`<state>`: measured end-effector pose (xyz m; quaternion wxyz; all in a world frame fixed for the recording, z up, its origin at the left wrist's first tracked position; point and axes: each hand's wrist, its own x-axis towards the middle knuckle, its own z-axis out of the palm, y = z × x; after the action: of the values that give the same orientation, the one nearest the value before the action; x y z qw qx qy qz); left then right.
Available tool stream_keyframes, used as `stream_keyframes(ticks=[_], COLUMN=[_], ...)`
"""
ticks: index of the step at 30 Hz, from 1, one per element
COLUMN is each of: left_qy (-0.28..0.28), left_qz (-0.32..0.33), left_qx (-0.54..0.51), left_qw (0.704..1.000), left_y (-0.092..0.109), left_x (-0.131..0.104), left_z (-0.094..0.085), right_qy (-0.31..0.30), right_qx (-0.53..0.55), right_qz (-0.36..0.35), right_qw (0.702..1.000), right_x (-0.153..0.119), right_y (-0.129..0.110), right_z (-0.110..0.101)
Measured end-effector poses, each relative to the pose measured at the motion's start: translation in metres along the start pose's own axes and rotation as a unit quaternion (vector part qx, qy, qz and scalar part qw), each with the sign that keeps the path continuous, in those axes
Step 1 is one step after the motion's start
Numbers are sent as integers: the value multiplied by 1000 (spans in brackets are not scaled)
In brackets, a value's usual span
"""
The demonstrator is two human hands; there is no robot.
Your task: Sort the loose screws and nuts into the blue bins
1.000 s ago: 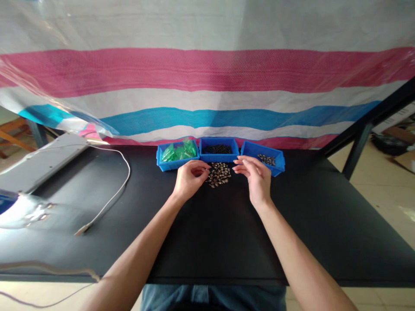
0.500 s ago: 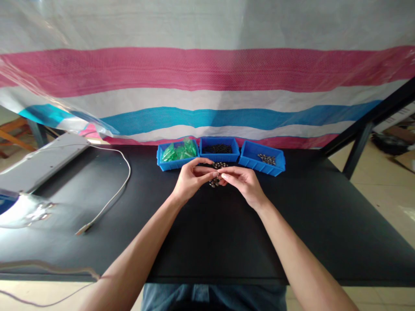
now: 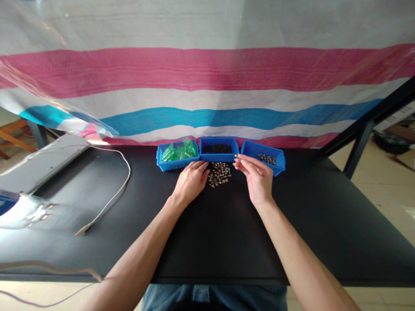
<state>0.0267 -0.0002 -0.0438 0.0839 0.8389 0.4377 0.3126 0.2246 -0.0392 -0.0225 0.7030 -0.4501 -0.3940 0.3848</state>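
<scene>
A pile of small metal parts (image 3: 220,173) lies on the black table (image 3: 210,233) in front of three blue bins. My left hand (image 3: 190,182) rests flat on the table, its fingertips touching the pile's left edge, and holds nothing that I can see. My right hand (image 3: 258,178) hovers right of the pile with thumb and fingers pinched on a small metal part, close to the left corner of the right bin (image 3: 279,160), which holds a few metal pieces. The middle bin (image 3: 218,156) holds dark parts. The left bin (image 3: 177,163) holds green bags.
A white cable (image 3: 112,198) curves across the table's left side from a grey flat device (image 3: 42,162). A bright lamp head (image 3: 19,211) sits at the far left edge. A striped tarp (image 3: 207,86) hangs behind the bins. A black frame leg (image 3: 356,149) stands at the right.
My hands met above the pile half a second ago and have since parted. The right hand moved back toward the right bin with a pinched part. The left hand dropped flat beside the pile.
</scene>
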Motion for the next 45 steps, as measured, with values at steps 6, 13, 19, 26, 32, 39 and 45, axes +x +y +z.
stream_keyframes(ticks=[6, 13, 19, 26, 32, 39, 45], left_qy=[6, -28, -7, 35, 8, 16, 23], left_qz=[16, 3, -30, -115, -174, -196, -196], left_qx=[76, 77, 14, -345, -518, -557, -565], left_qw=[997, 997, 999, 931, 838, 807, 801], left_y=[-6, -2, 1, 13, 20, 27, 30], left_x=[3, 4, 2, 3, 2, 1, 1], left_z=[8, 2, 2, 0, -3, -5, -3], right_qy=[127, 43, 1, -100, -182, -186, -205], right_qx=[-39, -66, -72, -120, -116, -46, -3], right_qz=[-54, -40, -25, 5, 43, 98, 145], right_qw=[990, 996, 997, 988, 975, 977, 968], right_x=[7, 2, 0, -5, -9, -7, -8], right_y=[4, 6, 3, -3, -8, -3, -7], right_z=[-6, -3, 0, 1, 3, 3, 4])
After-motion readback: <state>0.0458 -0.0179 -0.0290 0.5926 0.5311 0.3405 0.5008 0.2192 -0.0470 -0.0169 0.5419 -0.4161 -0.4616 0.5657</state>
